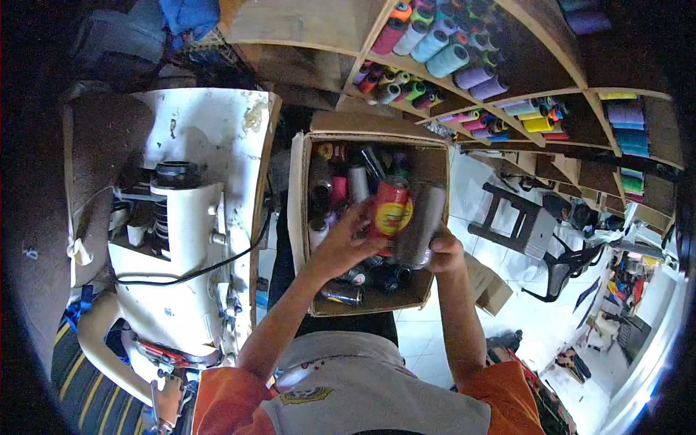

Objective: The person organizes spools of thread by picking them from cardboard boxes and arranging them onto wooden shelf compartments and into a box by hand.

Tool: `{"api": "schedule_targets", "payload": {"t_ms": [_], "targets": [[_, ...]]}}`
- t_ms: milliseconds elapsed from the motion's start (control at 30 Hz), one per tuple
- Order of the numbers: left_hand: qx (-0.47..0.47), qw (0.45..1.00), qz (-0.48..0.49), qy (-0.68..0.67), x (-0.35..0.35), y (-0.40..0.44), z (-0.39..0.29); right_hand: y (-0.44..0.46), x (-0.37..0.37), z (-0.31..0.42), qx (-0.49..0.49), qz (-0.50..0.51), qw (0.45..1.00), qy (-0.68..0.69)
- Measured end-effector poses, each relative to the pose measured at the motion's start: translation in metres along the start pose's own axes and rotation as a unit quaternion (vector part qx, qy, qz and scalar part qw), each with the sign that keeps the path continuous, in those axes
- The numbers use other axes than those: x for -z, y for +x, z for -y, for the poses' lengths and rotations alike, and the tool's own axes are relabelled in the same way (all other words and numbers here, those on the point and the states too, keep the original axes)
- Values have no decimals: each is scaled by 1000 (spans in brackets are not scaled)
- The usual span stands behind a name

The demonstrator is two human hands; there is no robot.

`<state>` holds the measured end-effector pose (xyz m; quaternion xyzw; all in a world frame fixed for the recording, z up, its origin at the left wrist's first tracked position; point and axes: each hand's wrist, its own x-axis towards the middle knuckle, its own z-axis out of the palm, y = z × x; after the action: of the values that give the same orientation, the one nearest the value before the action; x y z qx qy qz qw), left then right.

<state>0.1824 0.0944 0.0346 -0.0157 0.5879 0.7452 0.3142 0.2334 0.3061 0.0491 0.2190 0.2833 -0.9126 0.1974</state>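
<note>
Over an open cardboard box [296, 210], my left hand [349, 243] has its fingers closed on the side of a red can [392, 199] with a round yellow label. My right hand [445, 250] grips a greyish-purple cylinder [426, 225] from its right side; motion blurs it, and it looks like a thread spool. The two cylinders stand upright side by side, close together. Inside the box are a white spool [358, 184], a pink-red spool [338, 190] and several dark cylinders [344, 293]. My hands partly hide the contents.
On the left a white sewing machine [174, 254] stands against a worn white tabletop [206, 109], with a black cable [196, 278] across it. Wooden shelves [464, 90] with colourful thread cones [448, 59] rise behind the box. A grey stool [511, 221] is to the right on the tiled floor.
</note>
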Motion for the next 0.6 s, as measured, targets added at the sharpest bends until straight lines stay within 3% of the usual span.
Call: {"api": "schedule_targets", "payload": {"t_ms": [67, 100, 200, 233, 333, 367, 467, 533, 600], "targets": [[69, 995, 33, -71, -6, 1, -17, 13, -40, 2, 33, -45, 997, 56], [53, 997, 7, -64, -9, 3, -21, 18, -44, 0, 60, -17, 998, -13], [13, 1000, 7, 8, -3, 9, -33, 26, -63, 1, 87, -100, 981, -144], [-52, 998, -24, -1, 0, 17, -16, 32, -72, 2, 119, -110, 970, -180], [-116, 985, -95, 81, 27, 50, -43, 47, -65, 1, 123, -116, 985, -14], [-98, 988, -104, -53, 37, 68, -59, 48, -47, 0, 107, -76, 991, -11], [-145, 972, -147, 115, 82, 147, -118, 64, -33, -7, 80, -69, 994, -17], [-237, 950, -175, 105, 114, 230, -120, 79, -4, -19, 45, -64, 996, -33], [-266, 946, -180, 53, 125, 290, -142, 87, 11, -35, 55, -118, 991, -28]]}}
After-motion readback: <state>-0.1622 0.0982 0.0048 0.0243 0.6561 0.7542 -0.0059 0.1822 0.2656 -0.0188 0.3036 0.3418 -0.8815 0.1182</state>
